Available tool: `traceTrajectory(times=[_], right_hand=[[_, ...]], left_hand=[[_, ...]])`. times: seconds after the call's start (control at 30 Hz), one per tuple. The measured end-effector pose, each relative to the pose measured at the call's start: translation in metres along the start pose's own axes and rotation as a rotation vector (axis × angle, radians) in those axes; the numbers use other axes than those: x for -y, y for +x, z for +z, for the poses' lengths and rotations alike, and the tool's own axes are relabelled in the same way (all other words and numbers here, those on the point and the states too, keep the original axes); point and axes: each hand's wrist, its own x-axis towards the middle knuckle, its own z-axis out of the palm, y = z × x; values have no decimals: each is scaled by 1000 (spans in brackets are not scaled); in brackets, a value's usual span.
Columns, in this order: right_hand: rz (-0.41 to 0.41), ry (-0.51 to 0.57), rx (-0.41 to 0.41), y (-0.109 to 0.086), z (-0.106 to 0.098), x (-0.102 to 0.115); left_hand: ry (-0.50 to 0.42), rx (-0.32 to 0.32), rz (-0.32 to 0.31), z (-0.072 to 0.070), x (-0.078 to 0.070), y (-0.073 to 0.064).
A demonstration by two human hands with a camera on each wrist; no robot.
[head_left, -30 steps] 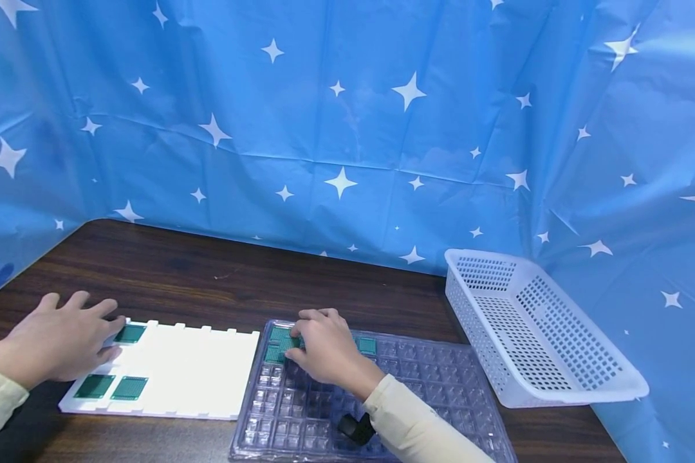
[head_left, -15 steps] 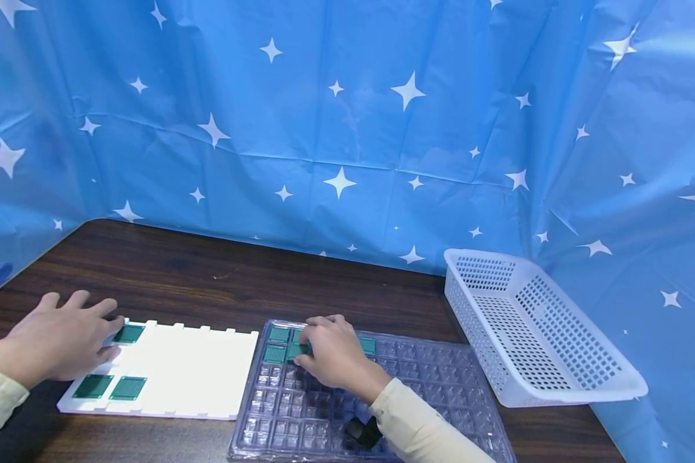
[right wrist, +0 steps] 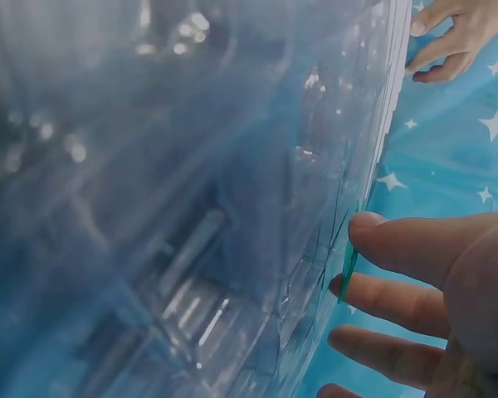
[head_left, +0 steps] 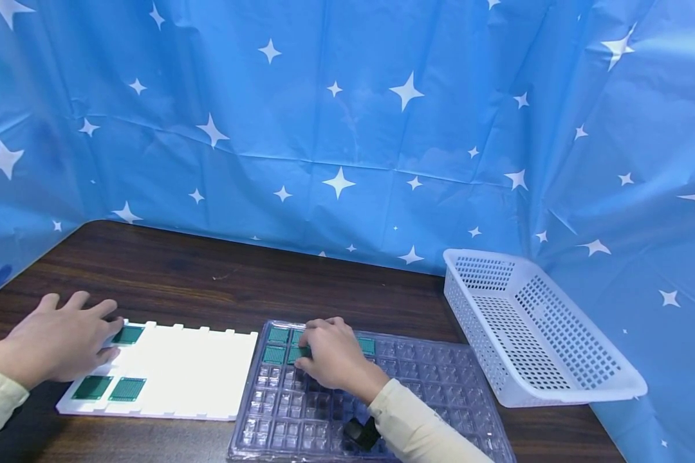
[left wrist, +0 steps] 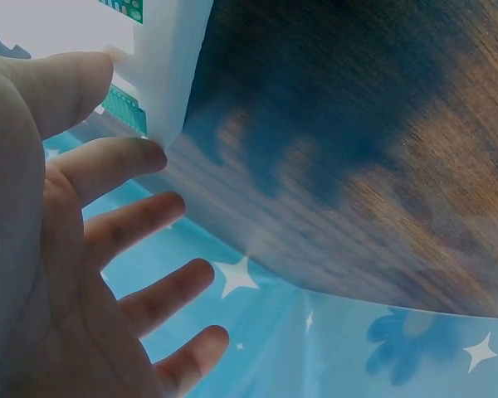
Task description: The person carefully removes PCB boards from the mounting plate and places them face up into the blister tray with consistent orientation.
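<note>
My left hand (head_left: pixel 66 337) lies at the left end of a white board holder (head_left: pixel 191 370), fingers spread. In the left wrist view its index fingertip touches the holder's edge. On the holder sit a green circuit board (head_left: pixel 129 334) near that hand and two more, one of them a green board (head_left: pixel 129 389), along the front. My right hand (head_left: pixel 337 354) is over the clear plastic tray (head_left: pixel 301 408), its thumb and index finger at a small green circuit board (right wrist: pixel 349 264), pinched by the edges. Other green boards (head_left: pixel 275 354) fill cells at the tray's back left; the hand hides part of that row.
A white perforated basket (head_left: pixel 544 334) stands at the right, close behind the tray's right end. Dark wooden table (head_left: pixel 208 276) shows behind the holder and tray. A blue star-patterned curtain (head_left: pixel 347 128) closes off the back and sides.
The right hand has shifted slightly right and toward the front, bringing its green board into the tray's second column, front of the two rows. The left hand has stayed in place.
</note>
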Motion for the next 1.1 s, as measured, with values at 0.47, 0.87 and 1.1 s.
traceTrajectory(times=[0.47, 0.87, 1.1], right_hand=[[-2, -22, -2, 1, 2, 0], [7, -11, 11, 0, 1, 1], [-13, -7, 1, 2, -3, 4]], left_hand=[[10, 0, -7, -2, -1, -1], [11, 2, -4, 6, 3, 3], [-7, -5, 4, -5, -1, -2]])
